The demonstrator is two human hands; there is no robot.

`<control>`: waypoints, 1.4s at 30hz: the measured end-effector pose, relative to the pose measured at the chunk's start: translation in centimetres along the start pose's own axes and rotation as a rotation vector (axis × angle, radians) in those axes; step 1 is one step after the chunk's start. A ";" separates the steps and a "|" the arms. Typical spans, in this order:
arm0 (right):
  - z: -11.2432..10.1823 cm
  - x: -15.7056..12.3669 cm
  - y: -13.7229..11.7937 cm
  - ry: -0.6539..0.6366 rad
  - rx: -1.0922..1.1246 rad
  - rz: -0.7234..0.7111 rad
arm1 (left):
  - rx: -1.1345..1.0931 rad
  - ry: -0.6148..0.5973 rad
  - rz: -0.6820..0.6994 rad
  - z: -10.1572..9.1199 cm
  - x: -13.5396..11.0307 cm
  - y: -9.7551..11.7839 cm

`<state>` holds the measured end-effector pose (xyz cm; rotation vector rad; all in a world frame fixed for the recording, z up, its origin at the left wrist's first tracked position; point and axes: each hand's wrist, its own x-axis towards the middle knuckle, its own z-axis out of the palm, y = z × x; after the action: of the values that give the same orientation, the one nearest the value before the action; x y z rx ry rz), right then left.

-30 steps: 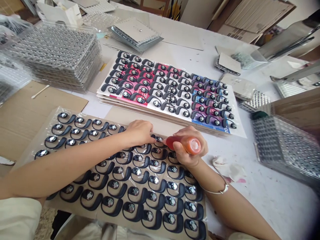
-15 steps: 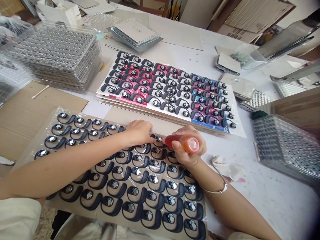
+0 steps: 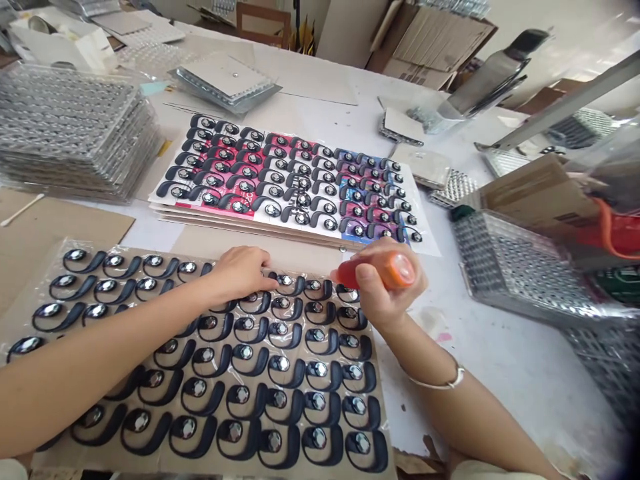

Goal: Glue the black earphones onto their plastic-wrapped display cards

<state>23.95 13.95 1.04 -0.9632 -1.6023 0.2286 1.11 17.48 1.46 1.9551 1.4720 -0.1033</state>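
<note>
A brown card sheet [image 3: 310, 460] under clear film lies in front of me, filled with rows of black ear-hook pieces [image 3: 280, 367] with shiny round centres. My left hand [image 3: 240, 273] rests curled on the sheet's far edge, fingertips pressing beside one piece. My right hand [image 3: 385, 293] is closed round a small orange bottle [image 3: 380, 272], held just above the sheet's far right corner with its red tip pointing left.
A stack of printed pink and blue sheets [image 3: 290, 183] with the same pieces lies beyond. Piles of clear blister trays [image 3: 70, 130] stand at the left, more trays [image 3: 520, 270] at the right. Brown cardboard [image 3: 55, 230] lies at the left, boxes at the back.
The view has shifted, so everything sits further left. My right hand has lifted the orange bottle slightly off the sheet. My left hand stays on the sheet's far edge.
</note>
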 end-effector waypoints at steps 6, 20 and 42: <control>0.6 -1.0 0.2 -0.041 0.023 0.018 | -0.001 0.001 0.003 -0.1 0.0 0.0; 0.8 -1.2 0.1 -0.124 -0.041 0.014 | 0.014 0.002 0.014 -0.2 -0.2 0.1; 0.9 -1.1 0.4 -0.090 -0.086 -0.058 | 0.017 0.002 0.031 -0.1 -0.2 -0.1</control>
<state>23.30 13.79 -0.29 -0.9828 -1.7321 0.1660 0.95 17.39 1.56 1.9915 1.4465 -0.1009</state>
